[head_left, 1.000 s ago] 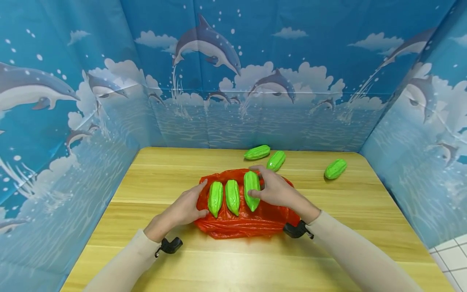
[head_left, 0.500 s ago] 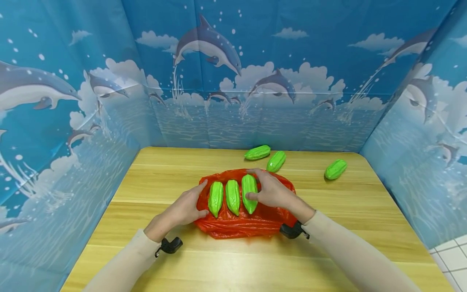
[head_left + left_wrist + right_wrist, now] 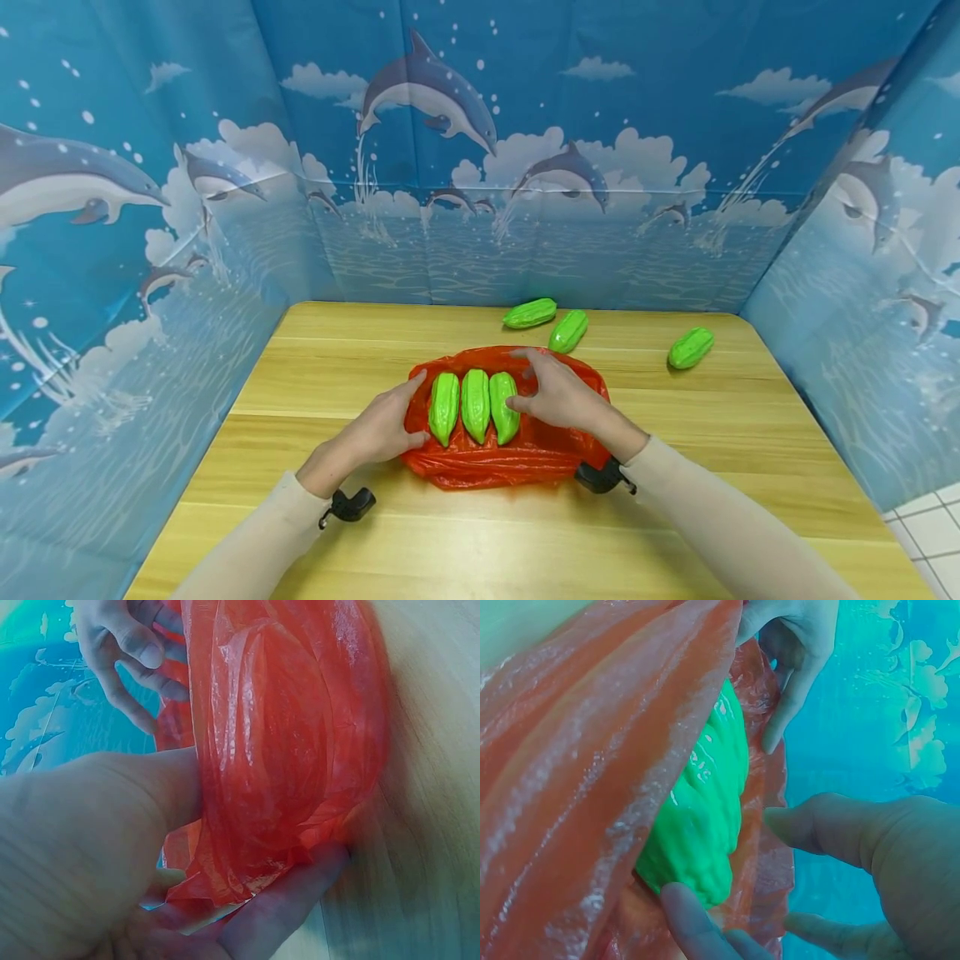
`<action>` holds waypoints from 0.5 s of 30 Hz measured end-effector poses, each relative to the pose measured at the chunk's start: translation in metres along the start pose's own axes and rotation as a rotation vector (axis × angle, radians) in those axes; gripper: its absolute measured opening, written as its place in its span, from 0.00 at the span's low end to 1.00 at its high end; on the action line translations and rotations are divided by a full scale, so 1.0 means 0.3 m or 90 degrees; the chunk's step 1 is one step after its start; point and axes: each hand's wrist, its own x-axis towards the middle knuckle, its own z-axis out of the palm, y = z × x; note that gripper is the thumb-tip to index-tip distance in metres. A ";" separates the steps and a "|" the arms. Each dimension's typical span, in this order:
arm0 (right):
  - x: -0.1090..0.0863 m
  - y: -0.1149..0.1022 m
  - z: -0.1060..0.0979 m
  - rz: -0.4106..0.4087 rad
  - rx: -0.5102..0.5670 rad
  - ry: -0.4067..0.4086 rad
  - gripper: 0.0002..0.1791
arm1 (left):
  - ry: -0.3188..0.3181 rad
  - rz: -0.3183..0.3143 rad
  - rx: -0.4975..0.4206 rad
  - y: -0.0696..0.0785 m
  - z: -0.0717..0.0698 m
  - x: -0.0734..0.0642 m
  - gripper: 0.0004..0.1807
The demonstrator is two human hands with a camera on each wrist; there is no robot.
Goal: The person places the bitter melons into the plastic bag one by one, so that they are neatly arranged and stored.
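Three green gourds (image 3: 476, 407) in a red bag (image 3: 487, 471), mid-frame.
My left grip (image 3: 381, 425) pinches the bag's edge; my right grip (image 3: 561, 393) is loosely spread at the rightmost gourd (image 3: 502, 423).

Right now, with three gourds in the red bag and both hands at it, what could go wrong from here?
The bag looks thin and crumpled, so it might tear or slide if the left hand pulls hard.
A gourd lies close behind the bag's far rim, where the right hand could knock it.
The farthest gourd sits at the table's back edge and may roll over it if bumped.
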 end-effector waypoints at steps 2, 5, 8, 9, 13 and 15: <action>-0.005 -0.001 0.000 -0.002 -0.002 0.005 0.47 | 0.000 -0.003 -0.001 -0.001 0.000 0.000 0.58; -0.011 -0.003 -0.003 -0.006 -0.006 0.014 0.46 | 0.001 -0.005 0.001 -0.002 0.001 0.001 0.59; -0.018 -0.006 -0.006 -0.008 -0.006 0.021 0.44 | -0.001 -0.010 0.001 -0.004 0.002 0.003 0.59; -0.021 -0.006 -0.007 -0.010 -0.004 0.022 0.44 | -0.002 -0.011 0.000 -0.004 0.003 0.004 0.59; -0.034 -0.003 -0.013 -0.010 0.015 0.025 0.43 | -0.003 -0.015 0.001 -0.006 0.005 0.003 0.59; -0.041 -0.002 -0.017 -0.008 0.019 0.029 0.43 | -0.002 -0.014 0.000 -0.007 0.006 0.001 0.59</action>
